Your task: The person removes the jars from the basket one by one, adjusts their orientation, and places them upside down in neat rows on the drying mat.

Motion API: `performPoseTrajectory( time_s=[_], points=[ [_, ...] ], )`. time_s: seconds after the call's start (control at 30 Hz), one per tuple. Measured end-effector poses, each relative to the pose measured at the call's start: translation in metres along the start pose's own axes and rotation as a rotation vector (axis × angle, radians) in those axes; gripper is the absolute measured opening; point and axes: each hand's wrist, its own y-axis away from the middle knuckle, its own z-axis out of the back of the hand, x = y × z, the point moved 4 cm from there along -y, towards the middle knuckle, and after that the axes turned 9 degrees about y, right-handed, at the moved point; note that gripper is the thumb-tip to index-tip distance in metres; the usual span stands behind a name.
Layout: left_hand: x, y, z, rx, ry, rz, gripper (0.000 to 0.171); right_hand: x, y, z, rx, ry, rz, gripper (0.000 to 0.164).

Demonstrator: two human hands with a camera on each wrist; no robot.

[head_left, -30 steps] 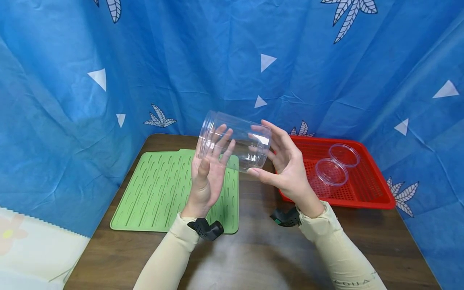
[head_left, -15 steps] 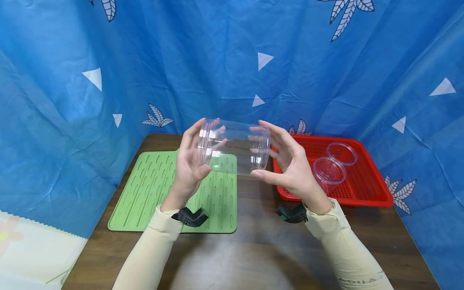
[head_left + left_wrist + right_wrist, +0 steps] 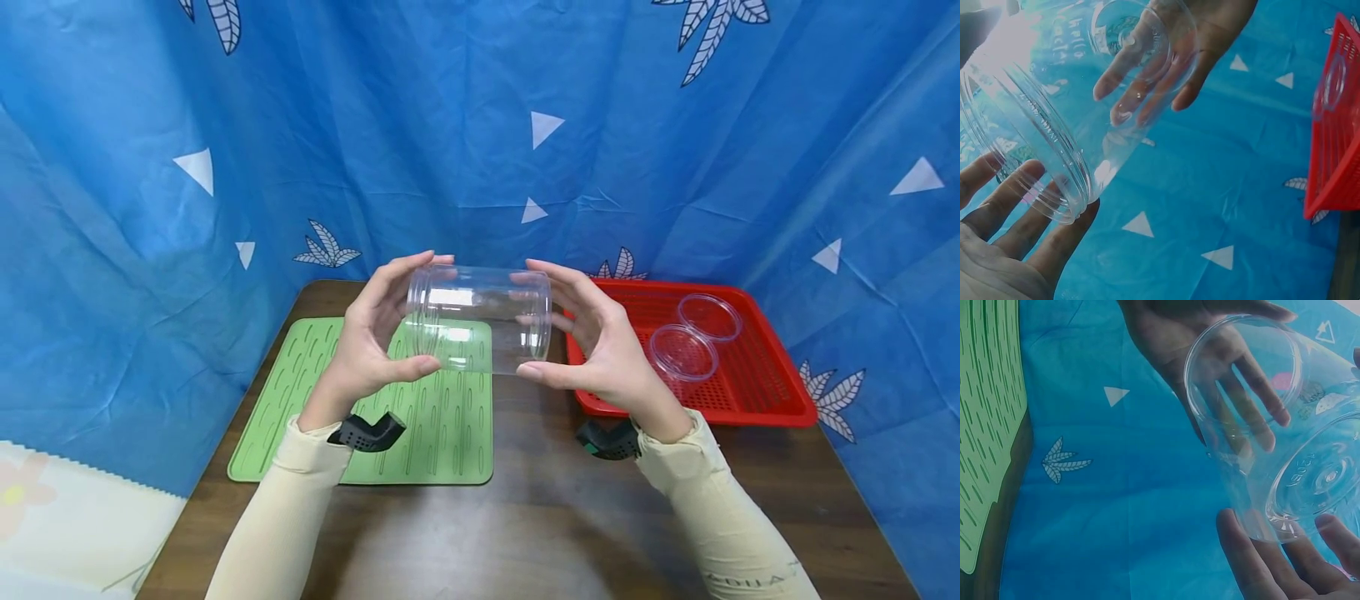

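Both hands hold a clear plastic jar [image 3: 487, 325] on its side in the air above the table. Its ridged mouth end lies toward the left hand [image 3: 366, 350], whose thumb is in front and whose fingers reach behind. The right hand [image 3: 603, 354] grips the base end, thumb low and fingers spread around the far side. Raised marks show on the jar's base [image 3: 1319, 472] in the right wrist view. In the left wrist view, the left fingers [image 3: 1054, 250] lie along the threaded rim [image 3: 1075, 194].
A ribbed green mat [image 3: 300, 417] lies at the left of the wooden table [image 3: 540, 508]. On the right stands a red perforated basket [image 3: 780, 392] with two clear round plastic pieces [image 3: 684, 353] inside. A blue patterned curtain [image 3: 420, 125] hangs behind.
The left hand has shifted left and turned from palm-up under the mouth end to a grip around it. The jar has gone from tilted to nearly level; the right hand keeps its hold.
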Motion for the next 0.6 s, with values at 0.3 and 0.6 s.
performPoseTrajectory(
  time_s=[0.3, 0.6],
  points=[
    [0.001, 0.005, 0.001, -0.028, 0.006, -0.002, 0.104, 0.0, -0.001, -0.001, 0.001, 0.024, -0.017, 0.097],
    [0.004, 0.02, 0.012, -0.043, -0.011, 0.044, 0.105, -0.003, -0.008, -0.012, 0.015, 0.053, -0.032, 0.095]
  ],
)
